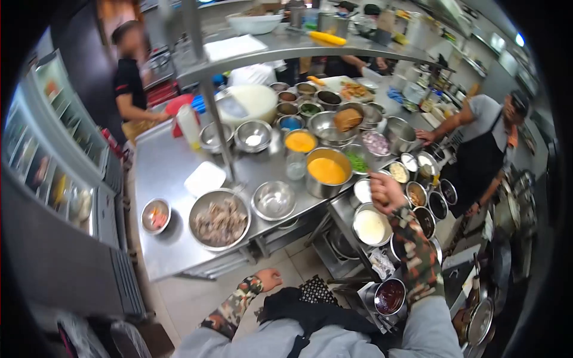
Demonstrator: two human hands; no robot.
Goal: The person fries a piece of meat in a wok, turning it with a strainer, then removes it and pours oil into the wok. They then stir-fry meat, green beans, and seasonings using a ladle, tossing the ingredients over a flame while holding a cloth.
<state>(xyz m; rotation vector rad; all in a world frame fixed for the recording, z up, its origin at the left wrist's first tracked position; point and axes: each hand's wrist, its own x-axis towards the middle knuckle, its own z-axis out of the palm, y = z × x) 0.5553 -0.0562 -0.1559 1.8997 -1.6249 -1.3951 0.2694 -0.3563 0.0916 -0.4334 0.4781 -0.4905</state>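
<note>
Head view: right hand [387,192], fingers curled, contents undeterminable, right of the orange-sauce pot [328,169]; left hand [270,278], loosely curled, grasp unclear, nearer the wearer than that pot. Chopped greens [357,163], just right of pot. Meat bowl [219,219], left of pot, on worktop [165,186]. Shelf post [210,101], left of pot, blocking part of the worktop's far side.

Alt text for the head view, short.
The wearer's right hand, in a camouflage sleeve, is raised near chopped greens and a pot of orange liquid on a crowded steel counter; the left hand hangs low. A steel bowl of brownish chunks sits further left. One co-worker stands at left, another at right.
</note>
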